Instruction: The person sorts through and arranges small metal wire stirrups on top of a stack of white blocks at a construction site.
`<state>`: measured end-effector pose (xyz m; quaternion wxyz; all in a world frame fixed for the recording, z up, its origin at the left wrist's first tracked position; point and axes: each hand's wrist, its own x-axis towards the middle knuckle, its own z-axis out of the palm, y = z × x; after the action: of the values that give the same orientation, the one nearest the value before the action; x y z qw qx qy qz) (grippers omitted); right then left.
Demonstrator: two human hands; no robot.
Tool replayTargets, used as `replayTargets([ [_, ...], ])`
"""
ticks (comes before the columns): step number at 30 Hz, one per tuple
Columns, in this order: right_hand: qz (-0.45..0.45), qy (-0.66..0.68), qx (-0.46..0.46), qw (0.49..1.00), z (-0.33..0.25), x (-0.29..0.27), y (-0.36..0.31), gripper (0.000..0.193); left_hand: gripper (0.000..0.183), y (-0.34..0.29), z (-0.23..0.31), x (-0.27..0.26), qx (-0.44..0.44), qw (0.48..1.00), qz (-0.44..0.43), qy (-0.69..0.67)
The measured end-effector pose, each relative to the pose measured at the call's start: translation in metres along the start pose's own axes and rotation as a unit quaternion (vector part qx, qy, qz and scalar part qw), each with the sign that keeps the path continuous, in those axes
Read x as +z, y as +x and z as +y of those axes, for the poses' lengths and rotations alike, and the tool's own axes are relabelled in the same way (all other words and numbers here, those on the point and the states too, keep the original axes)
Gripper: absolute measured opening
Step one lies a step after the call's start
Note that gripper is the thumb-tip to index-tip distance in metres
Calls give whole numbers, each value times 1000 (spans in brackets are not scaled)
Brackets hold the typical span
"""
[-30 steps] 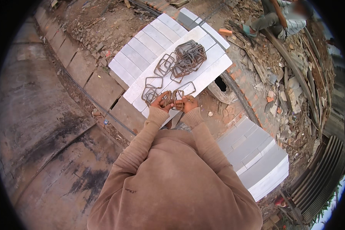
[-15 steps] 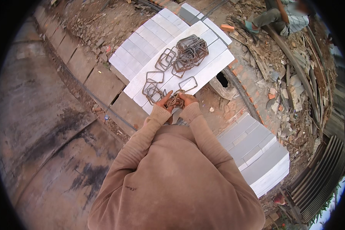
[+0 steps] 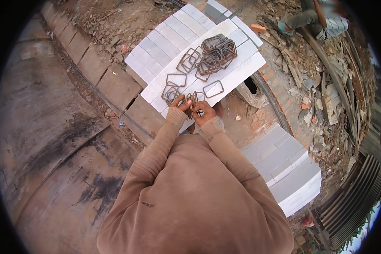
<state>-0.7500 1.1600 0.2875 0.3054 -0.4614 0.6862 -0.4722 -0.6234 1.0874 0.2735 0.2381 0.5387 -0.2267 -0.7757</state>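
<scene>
While the small rusty wire ring (image 3: 191,100) sits pinched between both sets of fingers at the near edge of the white block surface (image 3: 237,74), the left hand (image 3: 180,103) and right hand (image 3: 202,111) flank it equally close, loose rings (image 3: 213,89) lying just beyond.

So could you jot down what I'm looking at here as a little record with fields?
Setting: outdoor building site with rubble
Work surface: stack of pale grey rectangular blocks
Left hand: gripping a bundle of rusty bent steel wire rings
Right hand: gripping the same bundle
Loose single ring: lying beside the hands
Large heap of rings: farther back on the blocks
</scene>
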Motion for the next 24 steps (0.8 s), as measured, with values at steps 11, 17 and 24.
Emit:
replayTargets([
  [11, 10, 303, 367, 880, 55, 4, 7, 27, 57, 14, -4, 11, -32, 999, -1, 18],
  [17, -27, 354, 435, 827, 44, -5, 21, 47, 52, 19, -12, 3, 17, 996, 19, 90],
  [24, 55, 340, 336, 877, 52, 3, 8, 41, 55, 12, 3, 13, 47, 967, -12, 249],
])
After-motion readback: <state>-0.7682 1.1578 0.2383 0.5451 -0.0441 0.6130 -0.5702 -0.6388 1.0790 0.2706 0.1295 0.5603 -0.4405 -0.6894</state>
